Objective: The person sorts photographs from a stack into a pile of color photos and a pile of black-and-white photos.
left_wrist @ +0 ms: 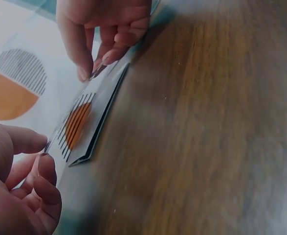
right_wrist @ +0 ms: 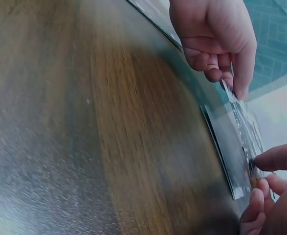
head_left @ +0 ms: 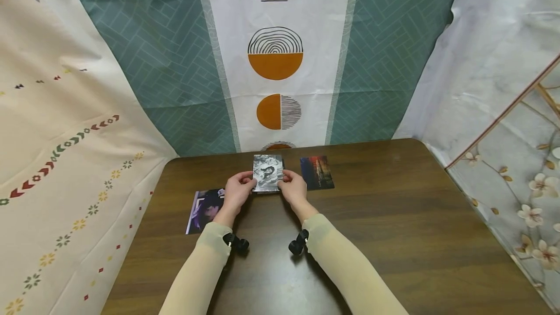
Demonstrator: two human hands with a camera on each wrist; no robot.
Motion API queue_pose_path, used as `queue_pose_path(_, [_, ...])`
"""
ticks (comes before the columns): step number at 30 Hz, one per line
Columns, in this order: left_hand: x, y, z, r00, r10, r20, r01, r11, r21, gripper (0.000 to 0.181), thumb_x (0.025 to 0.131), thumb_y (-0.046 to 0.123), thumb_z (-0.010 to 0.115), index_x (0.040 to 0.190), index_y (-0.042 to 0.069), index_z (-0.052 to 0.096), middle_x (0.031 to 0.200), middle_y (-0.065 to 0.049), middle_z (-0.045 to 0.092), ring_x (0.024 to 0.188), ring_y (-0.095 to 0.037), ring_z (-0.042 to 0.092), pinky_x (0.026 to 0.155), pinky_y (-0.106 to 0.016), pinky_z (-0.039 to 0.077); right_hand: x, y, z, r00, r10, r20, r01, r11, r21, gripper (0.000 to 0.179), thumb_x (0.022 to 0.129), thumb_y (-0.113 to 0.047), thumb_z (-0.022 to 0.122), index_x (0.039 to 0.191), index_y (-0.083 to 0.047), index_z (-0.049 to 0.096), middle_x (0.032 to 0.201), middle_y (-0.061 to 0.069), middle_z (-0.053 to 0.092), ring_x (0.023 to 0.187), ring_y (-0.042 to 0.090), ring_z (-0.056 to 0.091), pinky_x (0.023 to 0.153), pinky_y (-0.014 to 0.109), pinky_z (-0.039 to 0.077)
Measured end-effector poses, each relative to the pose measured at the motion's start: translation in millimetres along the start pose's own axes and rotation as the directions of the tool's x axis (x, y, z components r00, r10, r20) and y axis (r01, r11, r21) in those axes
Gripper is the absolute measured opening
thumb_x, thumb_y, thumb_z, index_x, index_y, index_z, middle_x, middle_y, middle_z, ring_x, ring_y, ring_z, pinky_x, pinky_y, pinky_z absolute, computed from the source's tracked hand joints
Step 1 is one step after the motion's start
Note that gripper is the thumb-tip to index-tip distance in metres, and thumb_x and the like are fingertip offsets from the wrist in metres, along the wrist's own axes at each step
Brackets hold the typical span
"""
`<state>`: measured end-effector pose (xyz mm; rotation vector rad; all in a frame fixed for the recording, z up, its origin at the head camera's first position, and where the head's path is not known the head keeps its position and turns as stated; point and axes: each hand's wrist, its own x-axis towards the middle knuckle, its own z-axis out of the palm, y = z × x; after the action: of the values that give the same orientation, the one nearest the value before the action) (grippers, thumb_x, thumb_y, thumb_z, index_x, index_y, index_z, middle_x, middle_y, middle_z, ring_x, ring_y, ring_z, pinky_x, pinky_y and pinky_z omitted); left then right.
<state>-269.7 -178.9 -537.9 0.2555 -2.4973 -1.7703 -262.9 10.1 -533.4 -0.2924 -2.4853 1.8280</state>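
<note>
A black-and-white picture card (head_left: 268, 173) is held up at the back middle of the table. My left hand (head_left: 238, 190) pinches its left side between thumb and fingers. On its right side, my right hand (head_left: 294, 187) pinches it the same way. Both wrist views catch the card (right_wrist: 247, 128) nearly edge-on, glossy and slightly tilted. Just below it, a thin dark-edged stack of flat cards (left_wrist: 104, 115) lies on the table. From the head view, the held card hides most of that stack.
Left of the hands lies a purple picture card (head_left: 202, 212), partly behind the left forearm. A dark red and blue picture card (head_left: 317, 173) lies to the right. The brown wooden table (head_left: 393, 218) ends at a patterned cloth backdrop (head_left: 275, 81).
</note>
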Motion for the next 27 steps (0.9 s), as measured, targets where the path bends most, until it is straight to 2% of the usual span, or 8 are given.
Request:
queue_pose_path(3, [1.4, -0.8, 5.3, 1.0, -0.002, -0.009, 0.003, 0.999, 0.044, 0.038, 0.095, 0.014, 0.076, 0.132, 0.004, 0.074, 0.093, -0.008, 0.065, 0.07, -0.017, 0.058, 0.061, -0.026, 0.047, 2.1, 0, -2, 1.0, -0.01, -0.004, 0.009, 1.0, -0.03, 0.049, 0.088, -0.005, 0.075, 0.137, -0.005, 0.073, 0.116, 0.011, 0.073, 0.111, 0.031, 0.067, 0.096, 0.046, 0.053])
queue_pose_path(7, [1.8, -2.4, 10.3, 1.0, 0.024, -0.019, -0.022, 0.995, 0.095, 0.037, 0.095, 0.015, 0.075, 0.13, 0.003, 0.075, 0.095, -0.008, 0.066, 0.079, -0.02, 0.058, 0.068, -0.029, 0.046, 3.4, 0, -4, 1.0, -0.013, 0.003, 0.013, 0.997, -0.079, 0.05, 0.087, -0.005, 0.074, 0.137, -0.005, 0.073, 0.117, 0.012, 0.073, 0.114, 0.033, 0.065, 0.099, 0.049, 0.051])
queue_pose_path(13, [1.6, -2.4, 13.9, 0.999, 0.053, -0.007, -0.051, 0.988, 0.142, 0.036, 0.094, 0.013, 0.076, 0.128, 0.0, 0.075, 0.093, -0.009, 0.067, 0.084, -0.023, 0.059, 0.073, -0.031, 0.044, 6.1, 0, -7, 0.999, 0.024, 0.036, -0.019, 0.989, -0.144, 0.051, 0.091, -0.008, 0.072, 0.142, -0.01, 0.07, 0.123, 0.009, 0.072, 0.118, 0.032, 0.065, 0.098, 0.048, 0.052])
queue_pose_path(20, [0.3, 0.4, 16.1, 1.0, 0.021, 0.015, -0.024, 0.978, 0.206, 0.038, 0.093, 0.013, 0.076, 0.129, 0.001, 0.075, 0.096, -0.009, 0.067, 0.089, -0.025, 0.059, 0.079, -0.035, 0.046, 9.9, -1, -7, 0.997, 0.058, 0.051, -0.046, 0.975, -0.218, 0.052, 0.093, -0.013, 0.072, 0.145, -0.015, 0.069, 0.124, 0.005, 0.072, 0.114, 0.028, 0.066, 0.092, 0.046, 0.052])
queue_pose_path(27, [0.0, 0.4, 15.6, 1.0, 0.011, 0.018, -0.015, 0.973, 0.228, 0.038, 0.093, 0.015, 0.075, 0.128, 0.001, 0.076, 0.095, -0.007, 0.067, 0.091, -0.025, 0.06, 0.081, -0.035, 0.045, 11.5, -1, -6, 0.995, 0.075, 0.059, -0.056, 0.96, -0.273, 0.052, 0.094, -0.014, 0.069, 0.146, -0.016, 0.069, 0.124, 0.005, 0.072, 0.112, 0.028, 0.066, 0.089, 0.045, 0.052])
